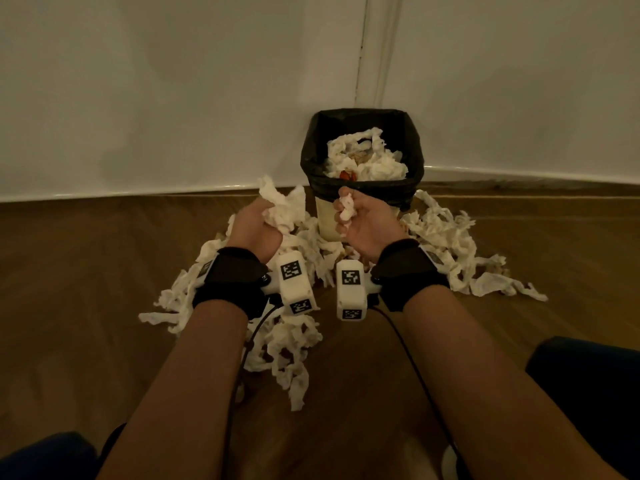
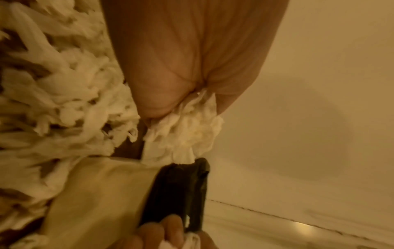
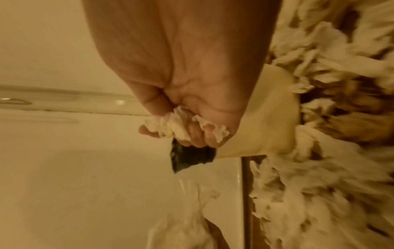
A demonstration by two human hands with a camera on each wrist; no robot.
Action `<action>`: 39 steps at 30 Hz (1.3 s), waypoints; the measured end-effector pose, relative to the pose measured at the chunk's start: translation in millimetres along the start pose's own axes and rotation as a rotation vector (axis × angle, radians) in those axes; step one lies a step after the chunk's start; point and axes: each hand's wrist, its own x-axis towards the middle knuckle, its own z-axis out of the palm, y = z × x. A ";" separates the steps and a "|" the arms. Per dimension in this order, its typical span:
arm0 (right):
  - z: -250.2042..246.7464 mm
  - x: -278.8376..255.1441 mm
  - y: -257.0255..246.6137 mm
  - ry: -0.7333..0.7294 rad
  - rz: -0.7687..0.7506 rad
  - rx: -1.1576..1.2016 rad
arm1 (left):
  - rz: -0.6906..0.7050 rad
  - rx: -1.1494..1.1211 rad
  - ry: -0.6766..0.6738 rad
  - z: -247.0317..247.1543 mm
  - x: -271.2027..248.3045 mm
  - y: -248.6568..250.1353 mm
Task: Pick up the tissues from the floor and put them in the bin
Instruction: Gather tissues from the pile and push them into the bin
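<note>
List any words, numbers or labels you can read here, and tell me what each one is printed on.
No readable words, numbers or brand names.
Left wrist camera: black-and-white square code patterns, no letters.
Right wrist camera: the same kind of code squares, no letters.
Wrist straps: small pale tags at the outer edges, too small and blurred to read.
Bin, its black liner and tissues: no print visible.

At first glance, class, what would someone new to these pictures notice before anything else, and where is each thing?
First, the white tissues on the floor, strewn around the foot of the bin, which stands in the corner with a black liner and is already heaped with tissue. Then the two raised hands in front of it: the left hand grips a large wad, the right hand a smaller wad near the rim.
</note>
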 end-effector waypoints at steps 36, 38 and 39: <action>-11.0 57.7 -56.8 0.176 -0.011 -2.191 | 0.729 2.344 -0.338 93.3 65.8 -23.4; -12.3 60.8 -55.6 0.231 -0.075 -2.230 | 0.662 2.314 -0.304 95.5 68.6 -24.4; -13.0 61.9 -54.1 0.259 -0.121 -2.237 | 0.650 2.269 -0.272 97.2 70.0 -25.0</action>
